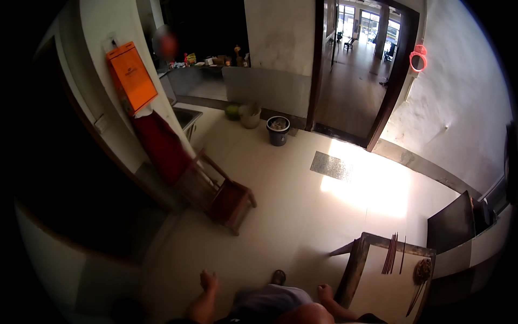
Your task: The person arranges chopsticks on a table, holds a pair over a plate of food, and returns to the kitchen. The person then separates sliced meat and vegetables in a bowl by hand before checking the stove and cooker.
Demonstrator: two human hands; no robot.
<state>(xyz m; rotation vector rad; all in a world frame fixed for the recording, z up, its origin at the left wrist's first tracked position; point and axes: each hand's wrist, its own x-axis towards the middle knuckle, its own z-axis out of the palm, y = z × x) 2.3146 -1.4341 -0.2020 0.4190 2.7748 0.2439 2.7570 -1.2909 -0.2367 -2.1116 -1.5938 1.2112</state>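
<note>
My left hand (208,281) hangs over the floor at the lower left, its fingers loosely apart and nothing seen in it. My right hand (325,293) is curled closed beside the left edge of a table (377,291), with no object showing in it. On that table lie several thin dark-red sticks (389,254), a single stick (403,255) apart from them, and a brown bundle (422,271) with thin stems. A shoe (278,277) shows on the floor between my hands.
A wooden chair (232,202) stands left of centre, near a hanging red cloth (162,146). Farther off are a dark bucket (278,132), a pale bin (250,115) and a grey mat (330,165) before an open doorway (353,81). A dark panel (452,224) leans at right.
</note>
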